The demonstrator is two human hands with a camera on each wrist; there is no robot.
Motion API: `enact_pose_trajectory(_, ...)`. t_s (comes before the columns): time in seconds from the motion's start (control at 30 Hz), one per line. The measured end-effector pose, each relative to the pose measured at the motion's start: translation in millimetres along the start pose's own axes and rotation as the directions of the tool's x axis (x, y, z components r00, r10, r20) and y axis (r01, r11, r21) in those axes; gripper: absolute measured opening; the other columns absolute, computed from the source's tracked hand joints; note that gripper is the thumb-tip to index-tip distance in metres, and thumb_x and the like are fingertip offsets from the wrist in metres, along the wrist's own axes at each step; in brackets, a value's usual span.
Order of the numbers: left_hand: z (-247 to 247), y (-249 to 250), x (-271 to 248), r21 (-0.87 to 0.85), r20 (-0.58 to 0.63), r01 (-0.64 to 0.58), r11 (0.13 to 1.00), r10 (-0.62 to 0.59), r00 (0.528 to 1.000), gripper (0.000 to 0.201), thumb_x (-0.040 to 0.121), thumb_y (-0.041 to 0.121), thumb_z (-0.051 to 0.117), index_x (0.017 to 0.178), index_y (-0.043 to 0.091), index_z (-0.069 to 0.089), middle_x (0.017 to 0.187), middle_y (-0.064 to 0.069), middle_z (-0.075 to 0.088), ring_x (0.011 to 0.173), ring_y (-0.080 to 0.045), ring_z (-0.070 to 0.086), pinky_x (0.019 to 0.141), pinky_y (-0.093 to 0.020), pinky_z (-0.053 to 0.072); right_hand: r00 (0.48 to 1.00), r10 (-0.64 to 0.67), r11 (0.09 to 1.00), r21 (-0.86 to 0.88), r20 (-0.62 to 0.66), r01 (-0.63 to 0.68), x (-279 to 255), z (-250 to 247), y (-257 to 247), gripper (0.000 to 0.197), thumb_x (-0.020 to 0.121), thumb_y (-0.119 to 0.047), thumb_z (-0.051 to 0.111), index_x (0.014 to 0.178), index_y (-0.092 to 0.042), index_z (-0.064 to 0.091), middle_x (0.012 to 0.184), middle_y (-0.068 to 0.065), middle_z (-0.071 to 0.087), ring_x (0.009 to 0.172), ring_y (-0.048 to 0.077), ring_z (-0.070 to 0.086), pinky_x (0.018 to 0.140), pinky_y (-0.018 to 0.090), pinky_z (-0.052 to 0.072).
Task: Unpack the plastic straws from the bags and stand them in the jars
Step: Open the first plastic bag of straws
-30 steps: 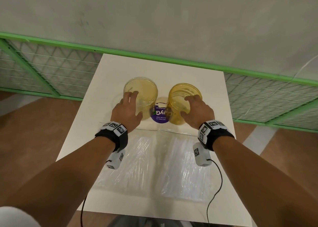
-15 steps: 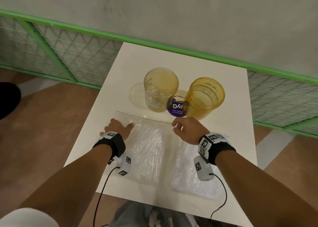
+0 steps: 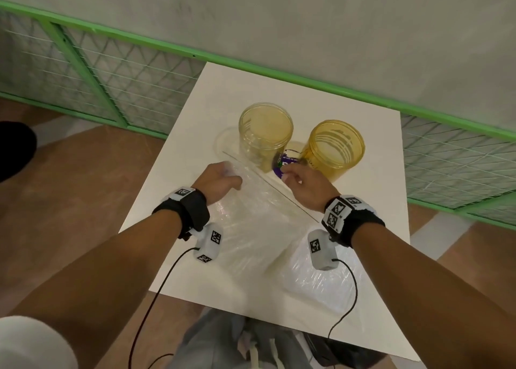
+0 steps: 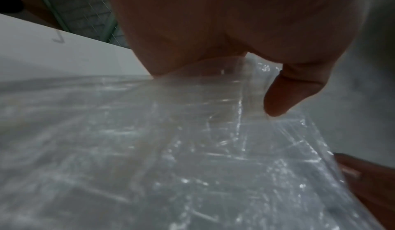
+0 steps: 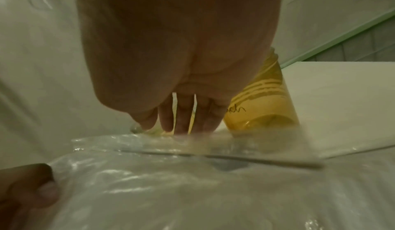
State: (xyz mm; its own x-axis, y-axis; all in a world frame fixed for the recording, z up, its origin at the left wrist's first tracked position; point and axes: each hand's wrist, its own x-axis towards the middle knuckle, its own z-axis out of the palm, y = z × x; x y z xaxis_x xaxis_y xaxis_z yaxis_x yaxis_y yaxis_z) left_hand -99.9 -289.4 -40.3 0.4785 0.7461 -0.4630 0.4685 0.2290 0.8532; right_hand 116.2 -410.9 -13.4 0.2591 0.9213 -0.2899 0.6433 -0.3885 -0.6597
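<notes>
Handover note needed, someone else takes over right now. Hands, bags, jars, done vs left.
Left hand: grips the far left corner of one bag of straws, raised off the table.
Right hand: holds the same bag's far edge, in front of the jars.
Second bag: flat on the table, near right, untouched.
Pale jar and amber jar: upright, side by side at the far end, no straws in them.
Done: first bag picked up.
Left: open both bags, stand the straws in the jars.

White table (image 3: 279, 94); grey wall (image 3: 307, 19), green mesh fence (image 3: 117, 69), brown floor (image 3: 69, 178)
</notes>
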Motion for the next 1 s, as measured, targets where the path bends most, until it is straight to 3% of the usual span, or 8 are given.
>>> enact_pose_trajectory(0.1,6.7,17.6,-4.7,-0.023,0.004,-0.067,0.998,0.067,0.998,0.033,0.058,0.021,0.069,0.086,0.007,0.057,0.082,-0.002,0.049,0.078,-0.018,0.047,0.073,-0.031,0.036,0.998,-0.032,0.999,0.003,0.055,0.032,-6.8,-8.1,-0.7,0.028,0.106,-0.028,0.05,0.121,-0.017,0.071,0.115,-0.004,0.068,0.104,0.011,0.057,0.093,0.028,0.041)
enact_pose_trajectory(0.2,15.8,31.2,-3.5,0.017,-0.014,-0.124,0.992,0.124,0.992,0.031,0.067,0.021,0.074,0.089,0.008,0.055,0.081,-0.001,0.055,0.077,-0.02,0.052,0.071,-0.03,0.042,0.999,-0.016,0.984,0.176,-0.037,0.023,-12.6,-19.5,2.7,0.031,0.105,-0.035,0.052,0.094,-0.014,0.072,0.088,-0.001,0.071,0.086,0.016,0.062,0.087,0.035,0.046)
enact_pose_trajectory(0.33,32.7,38.0,1.6,0.153,-0.143,-0.178,0.972,0.2,0.969,0.053,0.076,0.028,0.078,0.11,0.01,0.041,0.091,0.003,0.047,0.077,-0.016,0.049,0.07,-0.029,0.043,0.995,-0.029,0.958,0.28,-0.091,0.054,-22.7,-38.2,7.6,0.019,0.099,-0.033,0.065,0.097,-0.018,0.077,0.099,-0.005,0.075,0.096,0.008,0.066,0.085,0.02,0.047)
enact_pose_trajectory(0.43,45.5,42.4,0.2,0.28,-0.21,-0.22,0.934,0.284,0.936,0.057,0.076,0.033,0.082,0.105,0.013,0.036,0.099,0.002,0.045,0.078,-0.014,0.049,0.066,-0.022,0.04,0.999,-0.012,0.97,0.244,-0.052,0.024,-25.1,-46.9,12.8,0.016,0.098,-0.03,0.067,0.091,-0.018,0.075,0.093,-0.009,0.072,0.087,0.003,0.063,0.075,0.018,0.045)
enact_pose_trajectory(0.5,52.2,42.9,-1.4,0.389,-0.263,-0.235,0.891,0.352,0.898,0.056,0.074,0.038,0.082,0.101,0.015,0.039,0.109,0.0,0.039,0.086,-0.016,0.046,0.075,-0.023,0.039,1.0,0.014,0.965,0.264,-0.014,-0.01,-23.3,-49.7,16.6,0.015,0.097,-0.029,0.068,0.087,-0.019,0.073,0.087,-0.012,0.069,0.081,0.0,0.062,0.07,0.019,0.047)
enact_pose_trajectory(0.63,64.1,43.9,-4.2,0.641,-0.254,-0.237,0.73,0.493,0.832,0.036,0.08,0.048,0.071,0.082,0.021,0.048,0.101,0.004,0.039,0.094,-0.016,0.036,0.084,-0.03,0.027,0.999,0.031,0.946,0.322,0.027,-0.038,-16.4,-51.6,19.0,0.013,0.095,-0.025,0.071,0.088,-0.014,0.074,0.086,-0.01,0.068,0.077,0.005,0.061,0.067,0.023,0.051)
enact_pose_trajectory(0.87,87.1,57.3,-9.5,0.491,-0.222,-0.26,0.832,0.408,0.885,0.046,0.086,0.058,0.06,0.066,0.019,0.048,0.074,0.003,0.053,0.064,-0.017,0.05,0.058,-0.031,0.04,0.99,-0.027,0.915,0.403,0.14,-0.032,-5.0,-44.2,7.9,0.014,0.091,-0.024,0.076,0.089,-0.011,0.074,0.085,-0.009,0.069,0.078,0.005,0.062,0.069,0.025,0.054)
enact_pose_trajectory(1.0,83.7,58.4,-9.6,0.432,-0.156,-0.304,0.849,0.402,0.902,0.042,0.097,0.045,0.055,0.065,0.021,0.044,0.071,0.002,0.048,0.067,-0.021,0.048,0.067,-0.038,0.044,0.987,-0.02,0.906,0.42,0.158,-0.049,-6.3,-42.6,2.8,0.019,0.089,-0.025,0.078,0.086,-0.008,0.07,0.071,-0.018,0.066,0.072,0.002,0.06,0.066,0.023,0.053)
